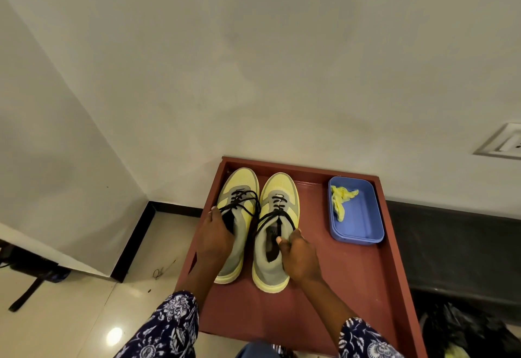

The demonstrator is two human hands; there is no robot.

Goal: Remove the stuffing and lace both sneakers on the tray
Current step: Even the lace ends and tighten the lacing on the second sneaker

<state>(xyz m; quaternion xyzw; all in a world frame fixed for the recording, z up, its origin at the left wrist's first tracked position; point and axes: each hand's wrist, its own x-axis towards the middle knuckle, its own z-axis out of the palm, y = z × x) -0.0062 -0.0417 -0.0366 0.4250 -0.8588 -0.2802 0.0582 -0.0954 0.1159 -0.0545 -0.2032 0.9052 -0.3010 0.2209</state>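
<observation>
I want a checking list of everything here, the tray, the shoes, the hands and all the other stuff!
Surface: reddish-brown wooden tray.
Job's things: two yellow-and-grey sneakers, left sneaker and right sneaker, side by side, black laces threaded.
Clutter: blue plastic box holding crumpled yellow paper.
Hands: left hand grips left sneaker; right hand grips right sneaker.
Cables: thin wire on floor.
Surroundings: white wall socket.

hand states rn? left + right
Left hand: grips the collar of the left sneaker.
Right hand: grips the collar of the right sneaker.
</observation>
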